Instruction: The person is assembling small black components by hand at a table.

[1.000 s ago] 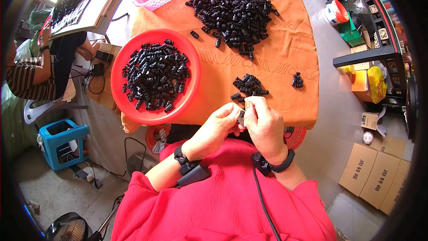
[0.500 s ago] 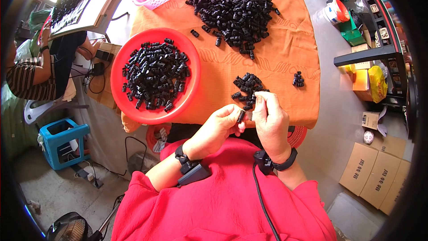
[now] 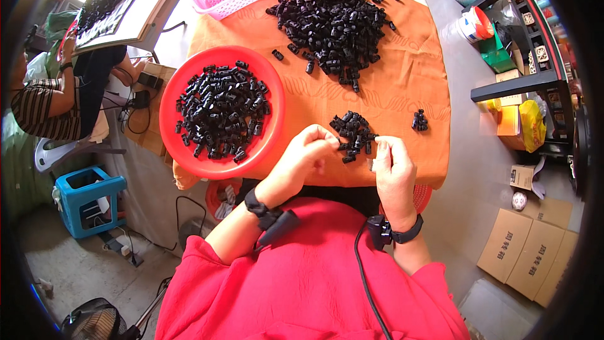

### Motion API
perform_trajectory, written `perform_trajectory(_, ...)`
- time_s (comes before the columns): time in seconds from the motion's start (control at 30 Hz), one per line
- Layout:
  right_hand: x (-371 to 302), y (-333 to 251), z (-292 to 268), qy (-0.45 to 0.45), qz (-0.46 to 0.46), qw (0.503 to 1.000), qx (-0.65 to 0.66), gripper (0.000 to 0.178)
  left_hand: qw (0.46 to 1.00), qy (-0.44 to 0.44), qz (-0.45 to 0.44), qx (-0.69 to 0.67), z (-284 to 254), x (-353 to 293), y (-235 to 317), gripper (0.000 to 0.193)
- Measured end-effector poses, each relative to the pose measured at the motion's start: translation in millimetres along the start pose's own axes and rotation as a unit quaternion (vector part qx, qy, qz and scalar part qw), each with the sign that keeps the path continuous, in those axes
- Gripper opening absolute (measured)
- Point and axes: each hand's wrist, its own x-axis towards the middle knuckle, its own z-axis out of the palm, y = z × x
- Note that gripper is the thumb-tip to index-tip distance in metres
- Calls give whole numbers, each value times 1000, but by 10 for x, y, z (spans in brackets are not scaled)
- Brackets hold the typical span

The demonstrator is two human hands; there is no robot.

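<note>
I see my left hand (image 3: 306, 154), fingertips pinched at the small pile of black parts (image 3: 352, 133) just right of centre frame, nearer it than my right hand (image 3: 393, 167), loosely curled, contents unclear.

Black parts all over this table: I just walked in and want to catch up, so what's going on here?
A person in a red top sits at a table with an orange cloth. Both hands are at a small pile of black parts near the table's front edge: the left hand and the right hand each pinch something small there. A red bowl full of the same parts sits to the left, and a big heap lies farther back. Another person sits at far left.
</note>
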Motion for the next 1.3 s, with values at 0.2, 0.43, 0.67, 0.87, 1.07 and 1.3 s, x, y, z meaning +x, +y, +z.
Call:
perform_trajectory(0.2,-19,47,17,2,0,1000,3,10,755,158,291,566,106,143,-262,18)
perform_trajectory(0.43,-15,21,-10,-5,-18,1000,-9,11,817,163,262,488,50,89,-287,15)
perform_trajectory(0.67,-87,-79,-5,-106,-21,992,71,17,980,-65,-86,-166,34,-135,-13,17)
perform_trajectory(0.87,-69,-185,-32,-134,-97,985,50,28,960,-132,-84,-231,23,-135,-200,15)
perform_trajectory(1.07,-101,-137,-29,-155,-55,984,74,14,957,-154,-94,-228,49,-154,-215,19)
perform_trajectory(1.3,-132,-74,-10,-161,7,979,123,7,956,-155,-120,-219,54,-204,-188,19)
